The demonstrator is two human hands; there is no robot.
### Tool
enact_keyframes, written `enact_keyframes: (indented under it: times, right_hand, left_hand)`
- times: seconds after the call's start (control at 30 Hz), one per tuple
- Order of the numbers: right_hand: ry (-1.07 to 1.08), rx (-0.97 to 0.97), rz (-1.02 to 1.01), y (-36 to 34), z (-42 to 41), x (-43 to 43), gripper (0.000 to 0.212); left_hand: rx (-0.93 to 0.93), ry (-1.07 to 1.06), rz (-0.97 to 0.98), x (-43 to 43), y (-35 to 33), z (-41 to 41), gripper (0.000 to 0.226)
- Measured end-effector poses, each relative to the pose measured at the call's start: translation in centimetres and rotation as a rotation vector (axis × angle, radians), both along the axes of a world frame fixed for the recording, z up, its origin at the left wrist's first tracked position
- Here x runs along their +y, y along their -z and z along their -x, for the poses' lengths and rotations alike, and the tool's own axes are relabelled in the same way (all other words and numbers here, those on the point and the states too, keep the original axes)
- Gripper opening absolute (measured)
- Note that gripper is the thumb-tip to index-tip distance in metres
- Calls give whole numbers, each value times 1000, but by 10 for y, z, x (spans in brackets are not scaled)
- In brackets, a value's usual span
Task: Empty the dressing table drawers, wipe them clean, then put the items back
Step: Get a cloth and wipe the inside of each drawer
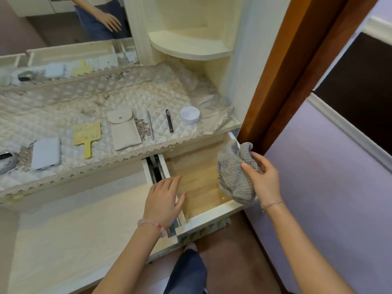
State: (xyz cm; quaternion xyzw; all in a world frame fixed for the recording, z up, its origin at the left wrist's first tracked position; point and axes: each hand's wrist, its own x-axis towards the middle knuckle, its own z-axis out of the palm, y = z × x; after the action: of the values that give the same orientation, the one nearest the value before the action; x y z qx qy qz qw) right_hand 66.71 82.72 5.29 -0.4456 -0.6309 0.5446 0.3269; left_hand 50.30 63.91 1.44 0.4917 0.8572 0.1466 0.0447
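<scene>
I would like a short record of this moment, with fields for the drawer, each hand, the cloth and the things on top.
drawer: pulled open, wooden bottom bare
left hand: fingers straight, resting on the drawer's left wall
right hand: grips the grey cloth
grey cloth: bunched, over the drawer's right side
on quilted cover: white jar, dark tube, silver stick, beige pouch, yellow paddle, pale blue case
stage: drawer emptied; wiping likely under way or next

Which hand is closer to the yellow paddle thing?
Left. The left hand rests on the left edge of the drawer, below-right of the yellow paddle; the right hand holds the grey cloth farther right.
</scene>
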Motion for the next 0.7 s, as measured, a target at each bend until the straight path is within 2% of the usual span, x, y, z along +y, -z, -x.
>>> enact_keyframes:
  times: [0.2,0.43,0.6,0.7]
  right_hand:
    - [-65,-132,28,31,62,42,41]
    - [1,-307,3,85,87,83,42]
    - [-245,-500,61,137,101,86,43]
    - [-384,-704,-100,156,100,84,54]
  left_hand:
    - [-68,-65,57,23,32,29,51]
    - [-107,-112,109,39,60,47,49]
    - [-149,-180,107,51,72,47,49]
    - [-149,-224,114,57,83,47,48]
